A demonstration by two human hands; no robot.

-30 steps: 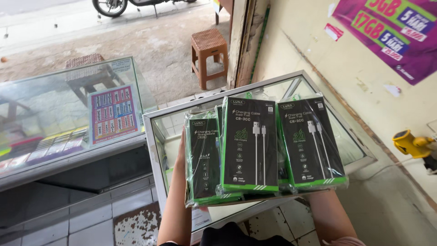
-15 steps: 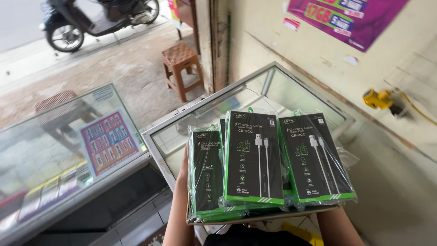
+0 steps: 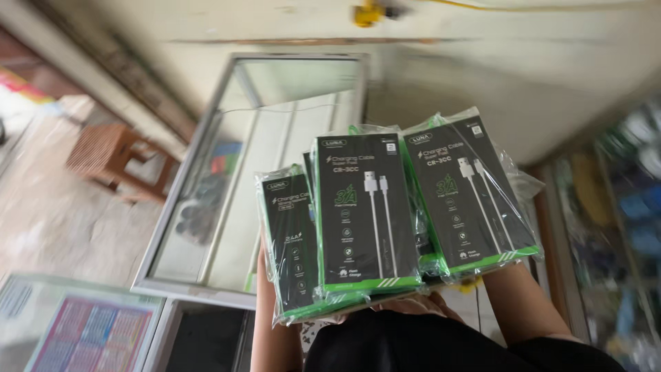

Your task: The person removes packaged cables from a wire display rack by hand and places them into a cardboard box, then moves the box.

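Note:
I hold a bundle of flat black-and-green charging cable packs (image 3: 365, 213), each sealed in clear plastic, close in front of my chest. Three packs face me: a narrow one on the left (image 3: 292, 241), one in the middle, one on the right (image 3: 468, 196), with more behind. My left hand (image 3: 264, 272) supports the bundle from below on the left; only its wrist and forearm show. My right hand (image 3: 506, 275) props up the right side, its fingers hidden under the packs.
A glass display case (image 3: 206, 227) stands below the packs along a cream wall. A wooden stool (image 3: 113, 158) sits at the left. A second glass counter with a colourful card (image 3: 89, 331) is at bottom left. Blurred stocked shelves (image 3: 620, 227) fill the right.
My view has swung to the right and blurred; the street and motorbike have left the frame and shelves appear at right. The packs stay held the same way in both hands.

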